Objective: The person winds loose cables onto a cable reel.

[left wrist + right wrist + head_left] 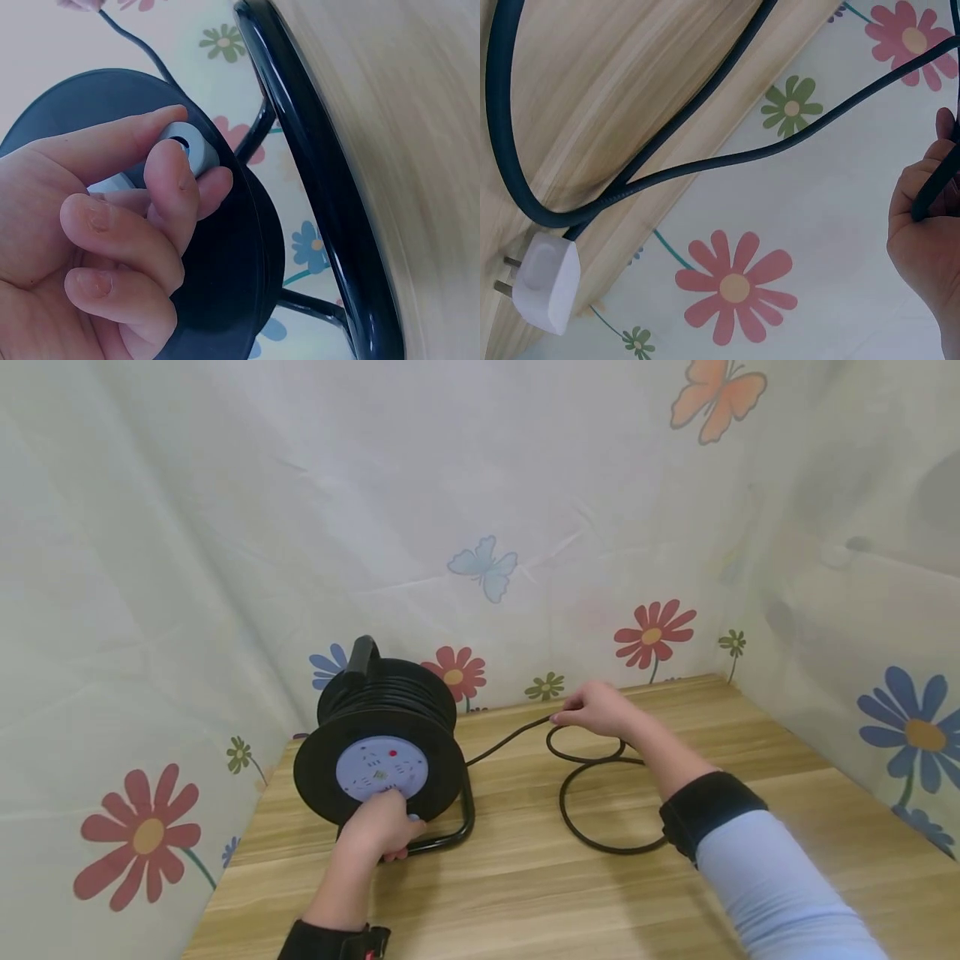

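Observation:
A black cable reel [378, 739] with a pale socket disc [381, 767] stands on the left of the table. My left hand [382, 822] is at the lower front of its flange. In the left wrist view, the thumb and fingers of that hand [112, 217] pinch a small grey knob [199, 150]. Over to the right, my right hand [600, 708] pinches the black cable [510, 742], which stretches from the reel to its fingertips. Slack cable [573, 814] lies in loops below this hand. The right wrist view shows my right hand [922, 202] gripping the cable at the edge.
A white plug [547, 281] with metal pins appears at the cable's end in the right wrist view. The reel's black tube frame [467, 814] rests on the wooden table [517, 893]. A flower-printed curtain [360, 527] hangs behind and along both sides.

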Demonstrator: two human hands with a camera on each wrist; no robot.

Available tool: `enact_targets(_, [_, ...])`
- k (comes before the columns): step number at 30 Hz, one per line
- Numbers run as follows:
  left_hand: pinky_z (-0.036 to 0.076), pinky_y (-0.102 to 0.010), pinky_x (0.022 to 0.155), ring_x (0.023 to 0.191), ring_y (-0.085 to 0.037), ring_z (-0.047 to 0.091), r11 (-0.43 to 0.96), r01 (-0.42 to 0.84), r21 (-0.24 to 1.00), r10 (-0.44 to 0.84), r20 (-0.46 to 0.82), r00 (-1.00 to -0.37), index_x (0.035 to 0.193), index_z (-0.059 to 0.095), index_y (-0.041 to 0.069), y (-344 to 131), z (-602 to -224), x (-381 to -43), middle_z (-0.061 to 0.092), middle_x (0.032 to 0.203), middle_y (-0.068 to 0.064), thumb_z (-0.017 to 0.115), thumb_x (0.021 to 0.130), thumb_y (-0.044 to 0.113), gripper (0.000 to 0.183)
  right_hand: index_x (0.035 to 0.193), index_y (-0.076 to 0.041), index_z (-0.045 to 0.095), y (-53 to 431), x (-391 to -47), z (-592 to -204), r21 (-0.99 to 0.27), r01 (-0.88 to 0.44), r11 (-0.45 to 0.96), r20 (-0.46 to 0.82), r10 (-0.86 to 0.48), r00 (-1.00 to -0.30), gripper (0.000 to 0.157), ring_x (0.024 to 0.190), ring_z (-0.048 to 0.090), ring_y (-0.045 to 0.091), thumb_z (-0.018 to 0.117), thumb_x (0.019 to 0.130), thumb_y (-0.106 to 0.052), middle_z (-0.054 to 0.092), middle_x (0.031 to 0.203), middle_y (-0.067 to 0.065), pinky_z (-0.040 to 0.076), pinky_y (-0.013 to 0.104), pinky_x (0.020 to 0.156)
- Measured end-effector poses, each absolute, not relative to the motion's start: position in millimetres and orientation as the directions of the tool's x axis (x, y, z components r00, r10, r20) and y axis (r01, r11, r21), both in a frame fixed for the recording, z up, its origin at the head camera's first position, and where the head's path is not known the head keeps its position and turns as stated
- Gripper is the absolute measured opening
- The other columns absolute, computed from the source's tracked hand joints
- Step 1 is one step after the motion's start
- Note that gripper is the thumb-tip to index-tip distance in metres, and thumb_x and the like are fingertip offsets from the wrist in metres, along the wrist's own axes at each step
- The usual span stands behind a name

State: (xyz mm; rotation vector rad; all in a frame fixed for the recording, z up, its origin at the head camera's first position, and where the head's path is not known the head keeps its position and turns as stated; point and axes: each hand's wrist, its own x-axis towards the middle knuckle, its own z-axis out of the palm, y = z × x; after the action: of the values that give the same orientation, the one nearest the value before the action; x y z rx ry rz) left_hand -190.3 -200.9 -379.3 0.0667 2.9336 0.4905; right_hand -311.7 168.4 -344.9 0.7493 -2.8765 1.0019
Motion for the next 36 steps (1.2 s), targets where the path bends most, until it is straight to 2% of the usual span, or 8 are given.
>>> enact_targets(4, [0.046, -0.033, 0.054, 0.048, -0.019, 0.06, 0.946, 0.008, 0.324, 0.061, -0.156, -0.986, 0.072, 0.063, 0.007, -207.1, -382.2, -189.7, 0.061, 0.052, -0.002, 0.071, 0.094, 0.031, 0.034, 0.092, -0.009, 0.078, 159.6, -311.9, -348.1, -0.59, -0.448, 0.671, 0.177, -0.434, -0.883, 0.02, 0.071, 0.051, 0.018, 0.069, 0.098, -0.026, 0.067, 0.077, -0.002, 0.042, 0.038, 0.071])
enact_targets(11, [0.046, -0.033, 0.055, 0.047, -0.018, 0.06, 0.941, -0.026, 0.336, 0.028, -0.157, -0.987, 0.074, 0.064, 0.006, -220.5, -382.4, -188.0, 0.061, 0.054, -0.003, 0.073, 0.093, 0.03, 0.032, 0.08, -0.012, 0.074, 144.1, -312.2, -351.6, -0.586, -0.47, 0.66, 0.2, -0.444, -0.874, 0.023, 0.061, 0.042, 0.016, 0.07, 0.098, -0.026, 0.058, 0.067, -0.001, 0.036, 0.034, 0.062])
enact_targets(17, [0.046, -0.033, 0.05, 0.045, -0.017, 0.058, 0.933, -0.043, 0.358, 0.014, -0.154, -0.988, 0.08, 0.062, 0.004, -227.1, -381.3, -185.6, 0.06, 0.053, -0.005, 0.074, 0.092, 0.025, 0.027, 0.079, -0.012, 0.073, 132.6, -311.0, -352.9, -0.591, -0.475, 0.651, 0.198, -0.455, -0.869, 0.024, 0.058, 0.038, 0.014, 0.07, 0.097, -0.027, 0.052, 0.063, -0.004, 0.035, 0.033, 0.061])
enact_targets(23, [0.043, -0.03, 0.042, 0.045, -0.018, 0.056, 0.916, -0.102, 0.388, -0.019, -0.212, -0.977, 0.092, 0.063, 0.0, -232.8, -378.5, -184.2, 0.061, 0.06, -0.008, 0.07, 0.093, 0.023, 0.024, 0.082, -0.012, 0.075, 124.4, -309.3, -352.8, -0.593, -0.481, 0.646, 0.209, -0.453, -0.867, 0.021, 0.061, 0.043, 0.014, 0.07, 0.097, -0.027, 0.058, 0.066, -0.005, 0.037, 0.033, 0.062])
enact_targets(25, [0.043, -0.03, 0.042, 0.045, -0.018, 0.056, 0.915, -0.12, 0.385, -0.028, -0.236, -0.971, 0.093, 0.064, -0.001, -235.5, -378.2, -183.8, 0.062, 0.061, -0.009, 0.069, 0.094, 0.024, 0.025, 0.081, -0.011, 0.073, 122.0, -309.4, -353.2, -0.591, -0.482, 0.647, 0.204, -0.458, -0.865, 0.023, 0.061, 0.042, 0.014, 0.069, 0.098, -0.026, 0.056, 0.065, -0.004, 0.037, 0.033, 0.061])
enact_targets(35, [0.047, -0.032, 0.043, 0.045, -0.018, 0.058, 0.908, -0.118, 0.401, -0.017, -0.248, -0.969, 0.079, 0.064, 0.002, -247.8, -371.7, -178.5, 0.062, 0.052, -0.007, 0.068, 0.094, 0.025, 0.028, 0.077, -0.013, 0.07, 110.0, -307.5, -352.2, -0.573, -0.513, 0.639, 0.205, -0.494, -0.845, 0.024, 0.06, 0.04, 0.013, 0.069, 0.098, -0.026, 0.052, 0.064, -0.005, 0.036, 0.033, 0.061])
enact_targets(36, [0.047, -0.032, 0.043, 0.045, -0.018, 0.058, 0.908, -0.12, 0.402, -0.02, -0.245, -0.969, 0.078, 0.064, 0.002, -249.2, -370.8, -177.9, 0.062, 0.052, -0.007, 0.069, 0.094, 0.026, 0.029, 0.079, -0.014, 0.072, 108.3, -307.5, -352.4, -0.575, -0.512, 0.638, 0.202, -0.496, -0.845, 0.022, 0.061, 0.043, 0.013, 0.069, 0.098, -0.025, 0.055, 0.066, -0.006, 0.038, 0.033, 0.062])
